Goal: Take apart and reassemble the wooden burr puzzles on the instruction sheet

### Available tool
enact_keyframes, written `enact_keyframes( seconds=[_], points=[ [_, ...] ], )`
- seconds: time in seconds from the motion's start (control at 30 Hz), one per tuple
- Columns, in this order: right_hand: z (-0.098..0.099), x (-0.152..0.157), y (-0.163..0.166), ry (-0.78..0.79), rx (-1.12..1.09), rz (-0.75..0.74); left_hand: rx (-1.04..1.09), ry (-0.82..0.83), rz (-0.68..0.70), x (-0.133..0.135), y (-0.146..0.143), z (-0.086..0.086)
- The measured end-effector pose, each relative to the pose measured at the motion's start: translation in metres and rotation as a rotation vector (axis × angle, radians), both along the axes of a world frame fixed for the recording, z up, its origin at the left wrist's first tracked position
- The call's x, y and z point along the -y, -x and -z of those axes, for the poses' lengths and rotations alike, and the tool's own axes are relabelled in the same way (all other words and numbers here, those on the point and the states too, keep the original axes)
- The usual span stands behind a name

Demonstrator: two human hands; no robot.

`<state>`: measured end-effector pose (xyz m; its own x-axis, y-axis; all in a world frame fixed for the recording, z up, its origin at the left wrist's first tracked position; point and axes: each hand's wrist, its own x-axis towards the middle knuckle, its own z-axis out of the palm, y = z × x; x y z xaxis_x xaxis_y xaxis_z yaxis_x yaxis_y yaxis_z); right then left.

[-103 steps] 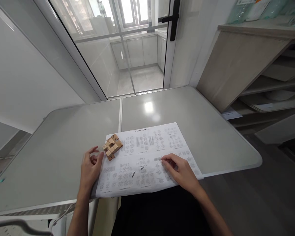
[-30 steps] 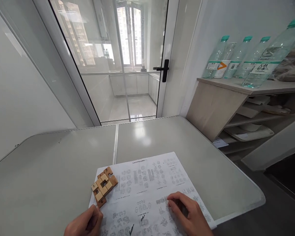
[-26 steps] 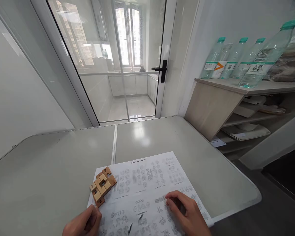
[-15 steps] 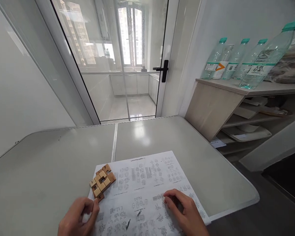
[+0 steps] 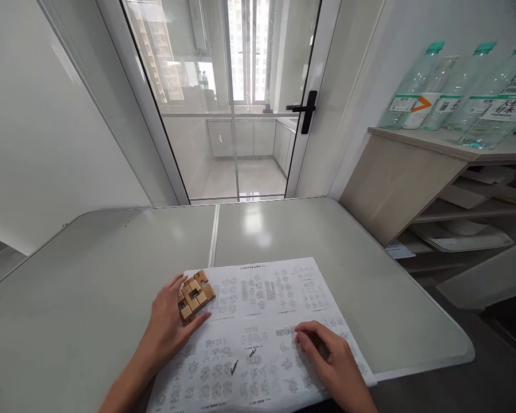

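Note:
A wooden interlocking block puzzle [image 5: 194, 294], with handwritten marks on some pieces, lies on the upper left corner of a printed paper sheet [image 5: 236, 324]. My left hand [image 5: 172, 312] is open around the puzzle's left side. Its fingers reach along that side, and the thumb stretches out below the puzzle, over the sheet. Whether any finger touches the wood I cannot tell. On the right part of the sheet rests my right hand [image 5: 329, 350], its fingers curled and thumb and index tips close together. Nothing shows between those tips. Small line drawings and two dark check marks cover the paper.
A grey-green table [image 5: 327, 241] with a pale seam carries the sheet. Behind it stands a glass door with a black handle [image 5: 308, 112]. To the right, a wooden shelf unit [image 5: 406, 180] holds several plastic bottles [image 5: 445, 103] on top and trays below.
My left hand has moved forward and opened out beside the wooden puzzle. The right hand stays at the same spot on the sheet. The whole view has shifted slightly.

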<state>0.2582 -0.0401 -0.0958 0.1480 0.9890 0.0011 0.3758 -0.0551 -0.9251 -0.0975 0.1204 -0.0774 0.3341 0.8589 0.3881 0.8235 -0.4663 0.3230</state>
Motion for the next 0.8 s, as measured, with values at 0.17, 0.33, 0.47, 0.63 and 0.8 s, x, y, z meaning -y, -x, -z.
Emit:
enact_keyframes(
  seconds=[0.17, 0.33, 0.47, 0.63, 0.8],
  points=[
    [0.002, 0.000, -0.001, -0.009, 0.010, -0.003, -0.029, -0.054, 0.047, -0.008, -0.013, -0.008],
    [0.000, 0.001, 0.002, -0.042, 0.016, 0.029, -0.070, -0.128, 0.022, -0.010, -0.019, -0.016],
    [-0.005, 0.002, 0.004, -0.036, -0.005, 0.056, -0.075, -0.088, -0.006, -0.011, -0.019, -0.016],
    [-0.006, 0.003, 0.004, -0.009, -0.006, 0.044, -0.062, -0.049, -0.024, -0.012, -0.018, -0.013],
    [-0.007, 0.003, 0.004, -0.005, -0.010, 0.044, -0.079, -0.051, -0.037, -0.013, -0.016, -0.013]
  ],
)
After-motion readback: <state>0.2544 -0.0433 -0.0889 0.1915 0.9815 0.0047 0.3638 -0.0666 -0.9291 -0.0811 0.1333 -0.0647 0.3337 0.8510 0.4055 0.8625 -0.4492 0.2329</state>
